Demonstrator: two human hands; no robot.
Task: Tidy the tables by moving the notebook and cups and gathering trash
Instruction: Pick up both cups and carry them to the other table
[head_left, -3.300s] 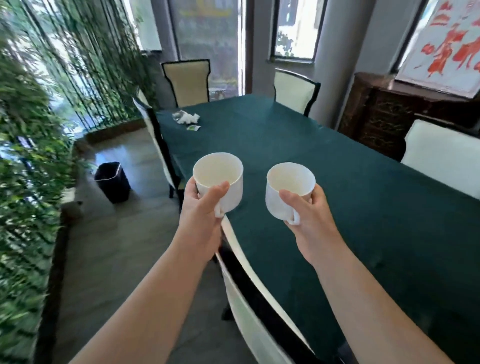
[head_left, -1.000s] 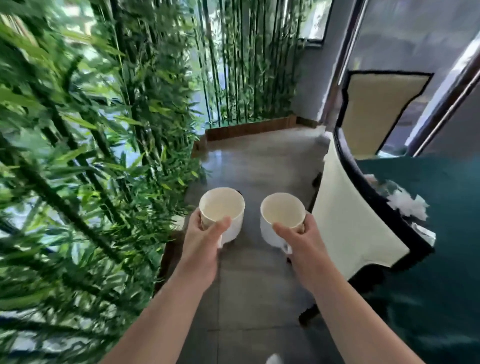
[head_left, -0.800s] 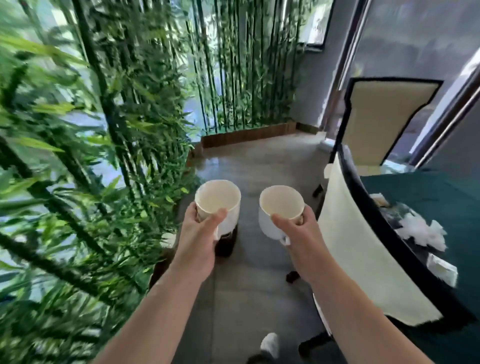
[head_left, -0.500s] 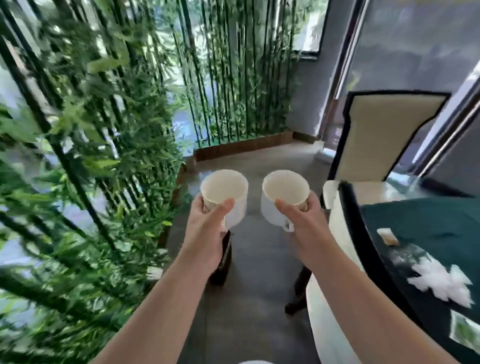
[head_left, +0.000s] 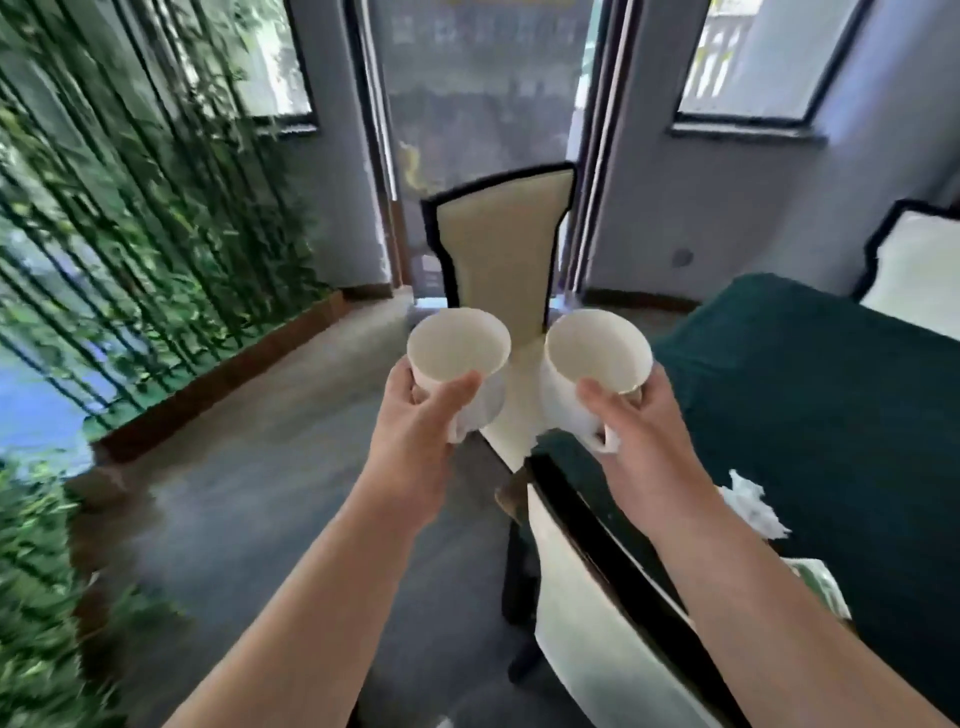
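Left hand (head_left: 415, 421), grip closed round a white mug (head_left: 460, 358), thumb laid across the near wall, mouth upward and empty. Right hand (head_left: 641, 441), grip closed on a second white mug (head_left: 597, 364), handle toward the palm, likewise empty. Both mugs held in the air, side by side and apart, above the grey floor (head_left: 249, 499) and before a cream chair with black trim (head_left: 501, 249). To the right, a surface under dark green cloth (head_left: 810, 395), bearing crumpled white tissue (head_left: 753, 501) near its left edge and a small packet (head_left: 823, 587) nearer. Another cream chair back (head_left: 613, 639) at the near edge. Bamboo stems (head_left: 130, 218) along the left.
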